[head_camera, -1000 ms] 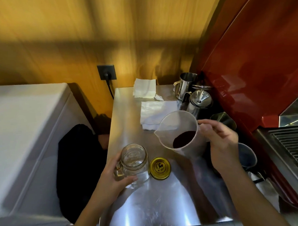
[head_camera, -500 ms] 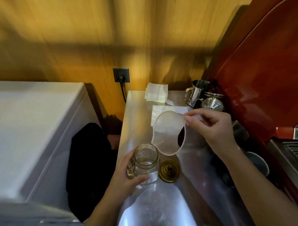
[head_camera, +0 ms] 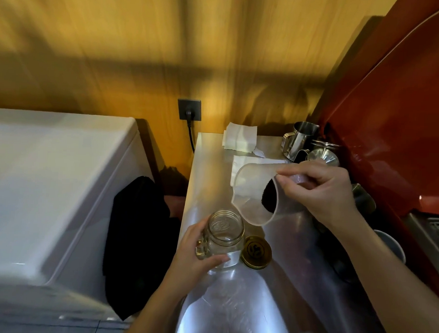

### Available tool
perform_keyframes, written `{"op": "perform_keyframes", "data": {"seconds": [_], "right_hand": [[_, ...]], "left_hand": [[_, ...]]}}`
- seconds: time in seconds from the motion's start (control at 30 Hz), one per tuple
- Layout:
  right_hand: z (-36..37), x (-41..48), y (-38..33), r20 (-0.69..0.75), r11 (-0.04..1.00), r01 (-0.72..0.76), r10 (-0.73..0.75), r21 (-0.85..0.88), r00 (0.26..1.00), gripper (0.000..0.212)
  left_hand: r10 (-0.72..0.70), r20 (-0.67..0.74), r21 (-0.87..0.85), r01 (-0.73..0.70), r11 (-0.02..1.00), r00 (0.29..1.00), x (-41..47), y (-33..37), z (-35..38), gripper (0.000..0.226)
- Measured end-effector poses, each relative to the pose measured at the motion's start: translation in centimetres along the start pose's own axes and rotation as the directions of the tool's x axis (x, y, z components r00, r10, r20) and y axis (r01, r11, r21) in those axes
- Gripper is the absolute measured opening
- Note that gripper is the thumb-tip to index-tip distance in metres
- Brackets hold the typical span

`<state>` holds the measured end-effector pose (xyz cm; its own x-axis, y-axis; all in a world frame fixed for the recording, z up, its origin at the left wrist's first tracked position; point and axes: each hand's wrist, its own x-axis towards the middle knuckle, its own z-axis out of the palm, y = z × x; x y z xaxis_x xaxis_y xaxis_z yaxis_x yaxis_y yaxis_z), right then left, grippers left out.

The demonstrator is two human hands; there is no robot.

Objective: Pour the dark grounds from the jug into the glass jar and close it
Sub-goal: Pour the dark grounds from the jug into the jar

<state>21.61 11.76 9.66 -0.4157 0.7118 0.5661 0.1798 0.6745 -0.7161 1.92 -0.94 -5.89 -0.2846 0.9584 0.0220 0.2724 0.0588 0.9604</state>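
Wood panelling backs a narrow steel table point(head_camera: 213, 166), with a white chest point(head_camera: 51, 185) off to the left and a dark cloth point(head_camera: 136, 238) hanging in the gap between them; nothing there bears on the pour. Near the table's front edge the left hand point(head_camera: 192, 262) wraps the glass jar point(head_camera: 223, 238), fingers point(head_camera: 215, 261) curled closed round its lower wall and thumb side against the handle, most likely to keep it from sliding or tipping when grounds land in it; the jar stands upright, mouth open, and looks empty, though glare makes the bottom hard to read. Just beside it on the right lies the gold lid point(head_camera: 256, 252), flat on the steel and within easy reach for closing afterwards. Above and to the right, the clear plastic jug point(head_camera: 257, 192) is tilted steeply on its side, spout aimed down toward the jar's mouth but not yet over it; the dark grounds point(head_camera: 269, 196) sit bunched against the base and have not begun to slide. The right hand point(head_camera: 322, 192) grips the jug near its base, fingers point(head_camera: 291, 179) pinched shut on its wall, which gives control over the tilt.
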Motion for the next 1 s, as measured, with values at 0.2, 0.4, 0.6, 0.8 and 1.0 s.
{"op": "perform_keyframes", "data": {"seconds": [0.2,0.4,0.6,0.8,1.0], "right_hand": [[0.4,0.1,-0.3,0.077,0.998,0.027,-0.022,-0.058,0.997,0.029],[0.7,0.3,-0.9,0.125,0.981,0.132,-0.115,-0.139,0.985,0.016],[1.8,0.4,-1.3,0.192,0.973,0.177,-0.147,-0.147,0.97,0.009],[2.5,1.4,-1.7,0.276,0.938,0.278,-0.217,-0.206,0.936,0.027],[3.4,2.3,-2.1,0.354,0.859,0.428,-0.323,-0.28,0.878,0.032]], "left_hand": [[0.029,-0.002,0.006,-0.029,1.0,1.0,0.0,-0.1,0.0,0.084],[0.026,-0.006,0.004,-0.026,1.0,1.0,0.1,-0.4,0.1,0.084],[0.047,-0.022,0.027,-0.046,0.999,0.999,0.3,-0.4,0.2,0.079],[0.052,-0.029,0.045,-0.051,0.998,0.998,0.2,-0.8,0.2,0.08],[0.061,-0.042,0.032,-0.059,0.998,0.997,0.3,-0.8,0.3,0.079]]}}
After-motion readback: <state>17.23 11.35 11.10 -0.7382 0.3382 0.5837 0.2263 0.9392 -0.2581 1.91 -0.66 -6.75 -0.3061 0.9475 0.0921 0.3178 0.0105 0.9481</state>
